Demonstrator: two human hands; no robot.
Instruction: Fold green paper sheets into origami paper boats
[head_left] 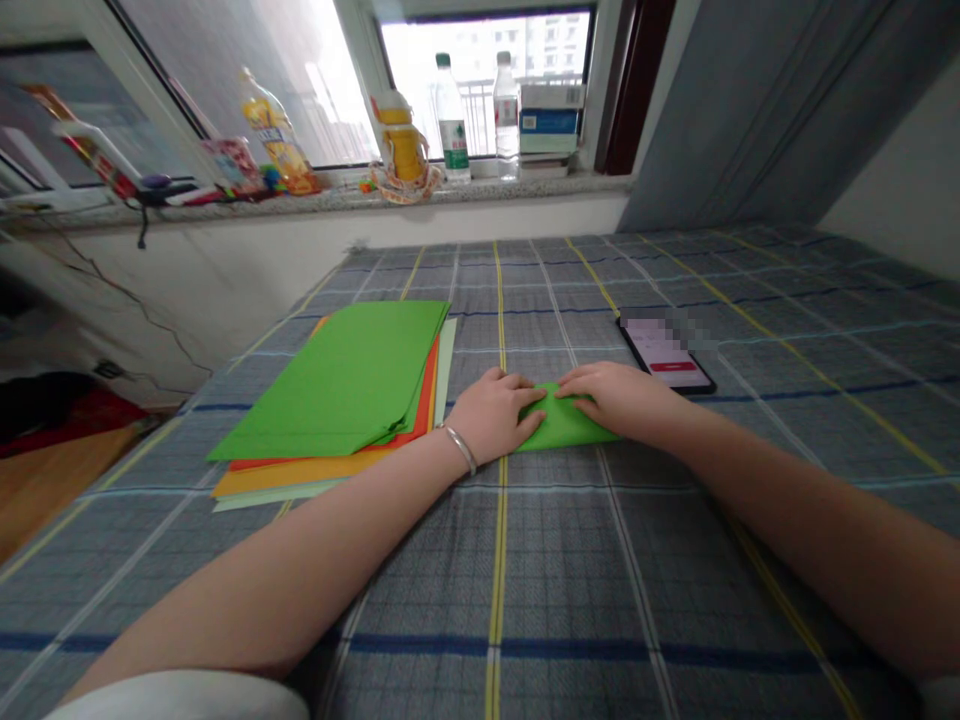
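- Fingers [531, 397] of the left hand [487, 415] are laid almost straight on the green paper [559, 425], thumb spread apart; nothing is seen pinched.
- The right hand [615, 395] is set opposite, its fingers slightly bent, thumb apart, tips rested on the same paper; whether an edge is caught under the palm cannot be told.
- The paper is placed flat on the cloth [555, 580], beneath and between both hands, its bare part shown from the fingertips toward the body.
- Its long axis appears to be run sideways, from hand to hand, but both ends are partly covered, so its full shape is hidden.
- Neither hand can be called nearer: the left side is touched by one, the right side by the other.
- The stack [337, 380] of coloured sheets is set left of the left hand, close to its wrist; the phone [664, 355] is placed beyond the right forearm.
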